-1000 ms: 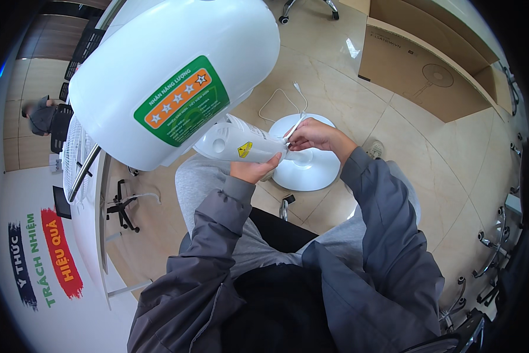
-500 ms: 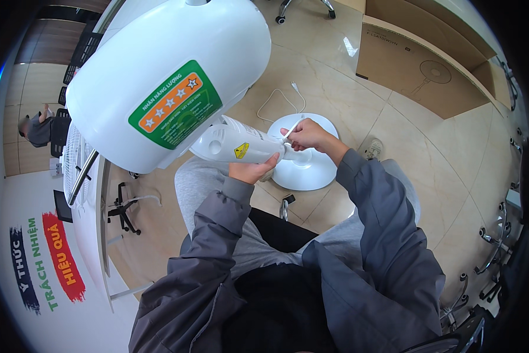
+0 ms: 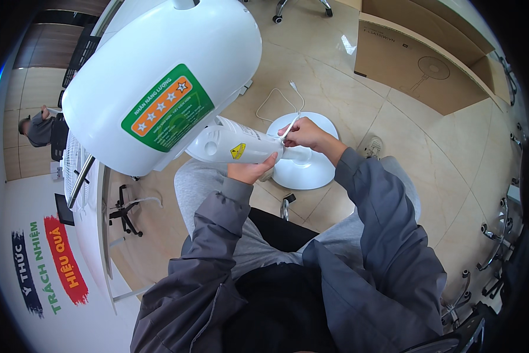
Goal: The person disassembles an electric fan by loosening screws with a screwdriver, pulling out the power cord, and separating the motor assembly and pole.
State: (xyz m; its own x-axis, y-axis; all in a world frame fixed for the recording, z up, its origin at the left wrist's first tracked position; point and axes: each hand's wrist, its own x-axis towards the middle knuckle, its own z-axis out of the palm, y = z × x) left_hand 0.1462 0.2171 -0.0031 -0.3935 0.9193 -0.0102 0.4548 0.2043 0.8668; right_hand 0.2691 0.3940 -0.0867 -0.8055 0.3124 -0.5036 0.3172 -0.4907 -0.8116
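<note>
Left hand (image 3: 251, 171) wraps from below around the white neck of a fan body (image 3: 232, 145), fingers curled up its near side so the tube sits clamped in the palm. That neck runs leftward into the large white motor housing (image 3: 158, 76), which fills the upper left of the view and carries a green and orange rating sticker (image 3: 167, 107); a small yellow warning label (image 3: 238, 151) sits on the neck just above the left thumb. Right hand (image 3: 306, 133) is at the open end of the neck, fingertips pressed together on the thin white power cord (image 3: 292, 120) (whether the cord passes through the neck cannot be told). From that pinch the cord rises and loops across the beige tiled floor (image 3: 346, 88), ending in a small plug.

Directly beyond both hands, lying flat on the floor, is the round white fan base (image 3: 311, 173), partly hidden by the right wrist. Both forearms wear grey jacket sleeves, and the person is seated, with grey trousers under the fan's neck. A brown cardboard box (image 3: 417, 73) printed with a fan drawing stands at the upper right. A white desk edge (image 3: 102, 229) runs along the left, and another person (image 3: 38, 126) is at the far left.
</note>
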